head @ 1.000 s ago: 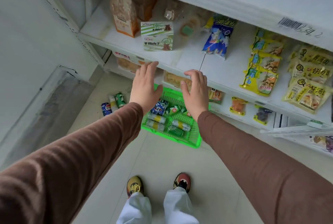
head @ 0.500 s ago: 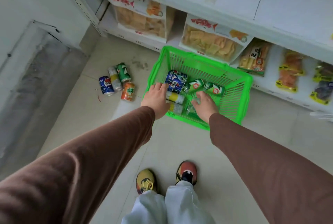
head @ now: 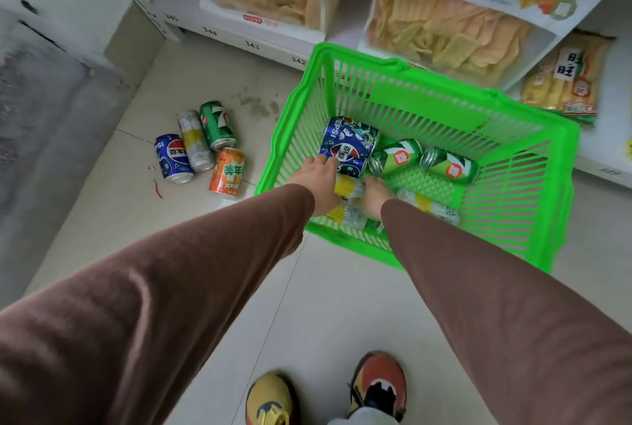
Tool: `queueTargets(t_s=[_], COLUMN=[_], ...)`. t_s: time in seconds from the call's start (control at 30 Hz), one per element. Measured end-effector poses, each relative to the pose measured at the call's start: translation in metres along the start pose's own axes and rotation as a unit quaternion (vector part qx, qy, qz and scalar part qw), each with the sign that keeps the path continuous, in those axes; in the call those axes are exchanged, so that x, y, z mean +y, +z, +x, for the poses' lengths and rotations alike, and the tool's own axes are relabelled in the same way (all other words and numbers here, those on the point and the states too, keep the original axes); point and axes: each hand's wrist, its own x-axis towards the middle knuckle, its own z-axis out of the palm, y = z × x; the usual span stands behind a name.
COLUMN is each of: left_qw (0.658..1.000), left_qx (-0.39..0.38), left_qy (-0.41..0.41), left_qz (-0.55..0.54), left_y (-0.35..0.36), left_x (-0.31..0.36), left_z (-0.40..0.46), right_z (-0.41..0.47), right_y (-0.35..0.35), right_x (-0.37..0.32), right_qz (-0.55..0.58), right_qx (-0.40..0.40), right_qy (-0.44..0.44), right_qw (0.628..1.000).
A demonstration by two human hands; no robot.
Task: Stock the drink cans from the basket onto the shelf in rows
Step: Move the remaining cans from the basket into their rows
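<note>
A: What lies at the left edge?

B: A grey wall, then four cans on the floor tiles: a blue can (head: 173,158), a silver-yellow can (head: 195,141), a green can (head: 216,125) and an orange can (head: 227,173), lying close together, with bare floor between them and the green basket (head: 533,165).

A: And the hands?

B: The left hand (head: 318,182) reaches over the basket's near wall, fingers on a blue can in the basket (head: 347,144). The right hand (head: 374,197) is curled round a yellow-silver can (head: 349,188) beside it. Two green cans (head: 395,158) lie further right; the basket's right half is open mesh.

A: Anything different?

B: Half a second ago the view sat higher; both hands are now deeper among the cans. The shelf (head: 253,43) edge runs behind the basket.
</note>
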Motion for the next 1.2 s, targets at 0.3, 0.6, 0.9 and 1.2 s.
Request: queueTargets(t_s=[0.3, 0.6, 0.9, 1.2], left_qw=[1.0, 0.997, 0.991, 0.974], left_qx=[0.01, 0.048, 0.101, 0.209], left_qy=[-0.011, -0.021, -0.037, 0.038], left_qz=[-0.01, -0.058, -0.08, -0.078], left_y=[0.014, -0.049, -0.218, -0.455], left_x=[-0.013, 0.025, 0.078, 0.135], left_z=[0.01, -0.064, -0.198, -0.311], right_z=[0.019, -0.107, -0.303, -0.473], right_y=[0.01, -0.06, -0.204, -0.359], right_x=[0.0, -0.015, -0.087, -0.19], right_qz=[-0.037, 0.127, 0.397, 0.59], right_qx=[0.051, 0.161, 0.212, 0.122], right_qy=[0.014, -0.016, -0.069, -0.168], right_qw=[0.998, 0.979, 0.89, 0.78])
